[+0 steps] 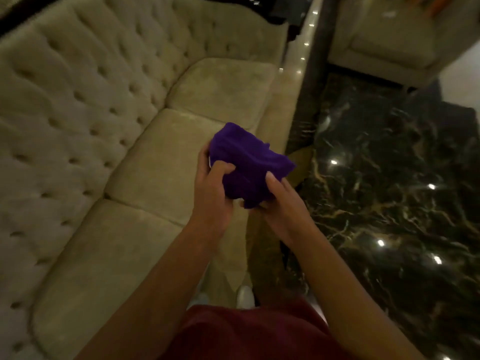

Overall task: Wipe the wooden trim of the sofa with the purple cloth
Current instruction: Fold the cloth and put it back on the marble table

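Observation:
A bunched purple cloth [246,165] is held in front of me with both hands, above the front edge of the sofa. My left hand [211,188] grips its left side, thumb pressed into the folds. My right hand [283,201] holds its lower right corner. The cream tufted sofa [85,120] fills the left of the view with three seat cushions. Dark wooden trim [15,24] runs along the top of its back at the upper left and again at the far end [262,6]. Both hands are well away from that trim.
A dark marble table top [394,190] with light reflections lies close on the right, leaving a narrow gap where I stand. A second cream armchair [389,40] stands at the upper right. My white shoe [245,297] shows on the floor below.

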Demonstrator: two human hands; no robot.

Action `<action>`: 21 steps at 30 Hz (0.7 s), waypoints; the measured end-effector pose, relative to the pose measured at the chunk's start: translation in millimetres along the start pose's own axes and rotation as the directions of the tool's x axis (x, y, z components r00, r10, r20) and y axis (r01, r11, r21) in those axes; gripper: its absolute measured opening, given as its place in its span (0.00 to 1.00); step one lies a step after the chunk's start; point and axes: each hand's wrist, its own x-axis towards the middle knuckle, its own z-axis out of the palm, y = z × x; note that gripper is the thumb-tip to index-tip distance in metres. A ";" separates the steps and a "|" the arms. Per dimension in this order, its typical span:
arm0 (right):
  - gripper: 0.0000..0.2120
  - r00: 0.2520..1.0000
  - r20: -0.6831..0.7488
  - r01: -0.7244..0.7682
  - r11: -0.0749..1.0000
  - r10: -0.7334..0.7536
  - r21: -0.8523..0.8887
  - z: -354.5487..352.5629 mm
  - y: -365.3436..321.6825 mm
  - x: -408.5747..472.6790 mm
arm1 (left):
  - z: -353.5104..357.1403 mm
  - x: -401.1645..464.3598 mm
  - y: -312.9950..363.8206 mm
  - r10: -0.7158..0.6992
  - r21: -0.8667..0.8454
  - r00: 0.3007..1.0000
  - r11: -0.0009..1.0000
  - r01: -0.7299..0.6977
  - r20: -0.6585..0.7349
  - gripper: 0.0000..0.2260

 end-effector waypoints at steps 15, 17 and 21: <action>0.20 0.714 -0.652 0.406 0.910 -0.257 0.086 -171.5 -86.3 44.1 | 179.7 148.0 -107.7 -0.579 0.733 0.667 0.677 0.071 0.470 0.40; 0.19 0.665 -0.698 0.406 0.913 -0.265 0.040 -182.0 -92.4 53.4 | 201.8 171.7 -115.2 -0.675 0.759 0.573 0.636 0.135 0.464 0.39; 0.27 0.511 -0.842 0.405 0.913 -0.174 0.057 -204.4 -92.1 71.6 | 249.4 205.2 -135.4 -0.668 0.741 0.527 0.664 0.102 0.526 0.31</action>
